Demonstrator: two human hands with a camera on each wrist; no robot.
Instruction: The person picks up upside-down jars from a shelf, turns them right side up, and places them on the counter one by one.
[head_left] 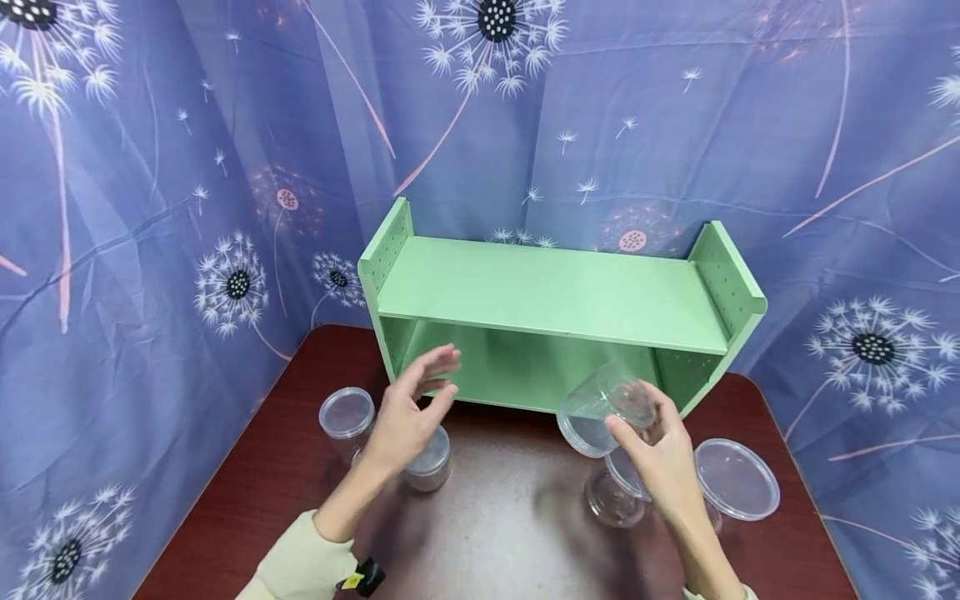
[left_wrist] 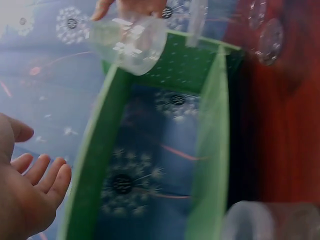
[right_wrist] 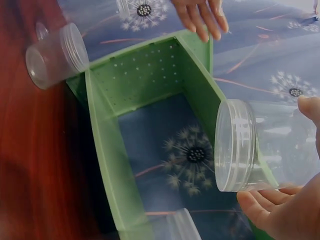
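Note:
My right hand (head_left: 663, 462) holds a clear plastic jar (head_left: 596, 412) with a clear lid, raised in front of the shelf's right side. The jar is tilted, its lid end toward the left. In the right wrist view the thumb and fingers are round the jar (right_wrist: 272, 145), which looks empty. My left hand (head_left: 405, 417) is in the air with relaxed fingers and holds nothing. Near it stand a taller lidded clear jar (head_left: 347, 414) and a shorter one (head_left: 429, 461), partly hidden by the hand and forearm.
A green two-level shelf (head_left: 540, 292) with raised ends stands at the back of the dark red-brown table (head_left: 510, 517). At the right are a clear container with a round foot (head_left: 617, 502) and one with a wide clear lid (head_left: 737, 479). A blue dandelion-patterned cloth (head_left: 570, 192) hangs behind.

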